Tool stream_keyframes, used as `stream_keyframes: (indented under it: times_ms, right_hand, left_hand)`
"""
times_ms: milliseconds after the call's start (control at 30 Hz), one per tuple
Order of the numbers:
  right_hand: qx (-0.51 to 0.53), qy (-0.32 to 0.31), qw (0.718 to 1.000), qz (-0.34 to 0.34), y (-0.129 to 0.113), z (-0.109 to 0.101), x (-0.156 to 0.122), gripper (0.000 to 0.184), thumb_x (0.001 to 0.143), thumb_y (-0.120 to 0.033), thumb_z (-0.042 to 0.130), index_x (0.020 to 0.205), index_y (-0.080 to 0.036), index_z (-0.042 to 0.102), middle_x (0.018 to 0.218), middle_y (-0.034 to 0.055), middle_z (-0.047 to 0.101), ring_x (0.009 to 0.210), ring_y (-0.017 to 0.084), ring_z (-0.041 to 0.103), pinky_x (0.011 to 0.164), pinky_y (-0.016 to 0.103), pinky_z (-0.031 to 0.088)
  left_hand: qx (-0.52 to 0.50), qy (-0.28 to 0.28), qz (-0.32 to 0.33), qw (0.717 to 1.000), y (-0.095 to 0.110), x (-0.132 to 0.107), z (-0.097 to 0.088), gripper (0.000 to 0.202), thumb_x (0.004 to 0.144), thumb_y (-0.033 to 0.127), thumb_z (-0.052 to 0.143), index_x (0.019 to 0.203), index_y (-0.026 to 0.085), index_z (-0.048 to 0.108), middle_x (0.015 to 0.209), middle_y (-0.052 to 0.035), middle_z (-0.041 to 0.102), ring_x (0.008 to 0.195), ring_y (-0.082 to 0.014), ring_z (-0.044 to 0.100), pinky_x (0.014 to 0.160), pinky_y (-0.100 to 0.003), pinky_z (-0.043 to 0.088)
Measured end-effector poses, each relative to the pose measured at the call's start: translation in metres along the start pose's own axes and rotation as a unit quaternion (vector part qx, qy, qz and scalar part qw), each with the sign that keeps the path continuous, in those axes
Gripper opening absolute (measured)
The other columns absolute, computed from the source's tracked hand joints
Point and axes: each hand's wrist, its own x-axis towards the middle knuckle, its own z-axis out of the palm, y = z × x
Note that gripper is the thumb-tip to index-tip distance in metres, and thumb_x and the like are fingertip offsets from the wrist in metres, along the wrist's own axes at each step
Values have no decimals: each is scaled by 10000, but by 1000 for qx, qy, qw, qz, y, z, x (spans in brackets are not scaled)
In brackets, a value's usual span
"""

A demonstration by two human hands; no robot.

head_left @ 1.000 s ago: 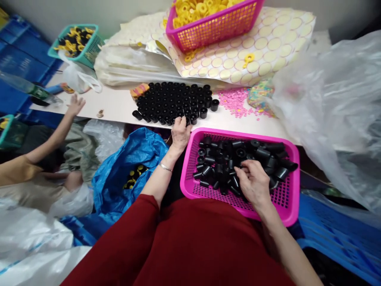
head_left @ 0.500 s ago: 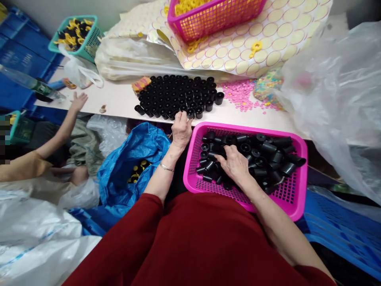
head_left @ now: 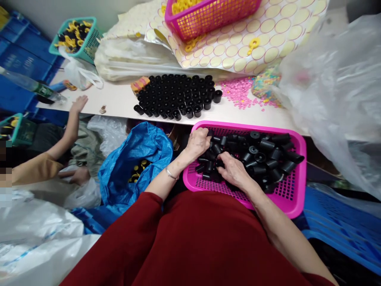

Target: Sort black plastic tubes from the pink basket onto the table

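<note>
My left hand (head_left: 199,142) is over the left end of a pink basket (head_left: 301,174), fingers curled around a small black plastic cup that is mostly hidden. Inside the same basket my right hand (head_left: 233,170) reaches down among loose black plastic cups (head_left: 268,145), its fingers bent together; what they grip is hidden. The loose cups lie tumbled in all directions. On the white table behind, many black cups (head_left: 172,93) stand in close rows, and one at the left end leans.
Pink beads (head_left: 238,91) lie scattered right of the rows, by a clear plastic bag (head_left: 330,75). Behind stands a pink basket of yellow parts (head_left: 214,20). Left are a blue sack (head_left: 113,171), a green basket (head_left: 89,43) and a co-worker's hand (head_left: 79,104).
My left hand has moved from the front of the cup rows down and right to the basket. My right hand has shifted slightly lower among the loose cups, some of which have moved.
</note>
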Motion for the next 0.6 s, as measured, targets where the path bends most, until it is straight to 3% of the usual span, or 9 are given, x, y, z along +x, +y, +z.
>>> stream_keyframes:
  times_ms: [133, 233, 300, 367, 433, 533, 600]
  right_hand:
    - [-28, -9, 1000, 10, -2, 4, -10, 242, 830, -115, 577, 1055, -155, 655, 1124, 153, 660, 965, 281, 672, 777, 364, 509]
    - [-1, 29, 999, -15, 1, 7, -19, 150, 850, -110, 570, 952, -177, 658, 1040, 133, 686, 977, 280, 670, 827, 382, 522]
    - [67, 96, 993, -27, 6, 8, -26, 118, 889, -186, 591, 984, -193, 661, 1018, 101, 702, 977, 259, 668, 869, 383, 534]
    - [184, 201, 962, -10, 13, 8, -33, 179, 888, -303, 661, 1040, -210, 679, 1028, 73, 717, 941, 235, 670, 868, 381, 553]
    - [312, 290, 904, 25, 19, 7, -39, 286, 863, -406, 717, 1090, -232, 704, 1032, 49, 732, 865, 206, 673, 818, 369, 572]
    - [434, 321, 840, 53, 23, 4, -46, 362, 813, -477, 772, 1090, -248, 724, 1022, 34, 761, 820, 180, 692, 775, 347, 592]
    - [480, 333, 810, 47, 22, 3, -48, 360, 762, -450, 826, 1042, -248, 723, 1047, 35, 776, 880, 186, 718, 826, 357, 606]
  left_hand:
    - [24, -30, 15, 999, 18, 7, 0, 80, 872, 139, 599, 802, 162, 630, 874, -84, 651, 843, -224, 627, 801, -342, 498]
    - [25, -74, 35, 996, 33, 11, 2, 88, 870, 120, 583, 830, 156, 654, 917, -93, 677, 874, -231, 637, 806, -345, 503]
    - [21, -101, 50, 993, 43, 15, 6, 116, 892, 141, 561, 866, 153, 673, 942, -95, 693, 898, -235, 645, 817, -348, 506]
    - [15, -122, 72, 990, 51, 18, 11, 162, 909, 149, 531, 932, 151, 692, 988, -98, 703, 942, -240, 650, 846, -351, 507]
    - [19, -139, 111, 984, 58, 20, 19, 248, 900, 110, 494, 1037, 148, 696, 1067, -100, 701, 995, -243, 642, 886, -355, 501]
    - [46, -151, 149, 976, 61, 19, 32, 402, 863, 61, 468, 1210, 140, 655, 1182, -115, 667, 1082, -265, 606, 946, -383, 488]
    - [58, -162, 141, 975, 60, 17, 38, 387, 854, 80, 500, 1207, 129, 652, 1203, -135, 646, 1126, -293, 578, 965, -410, 485]
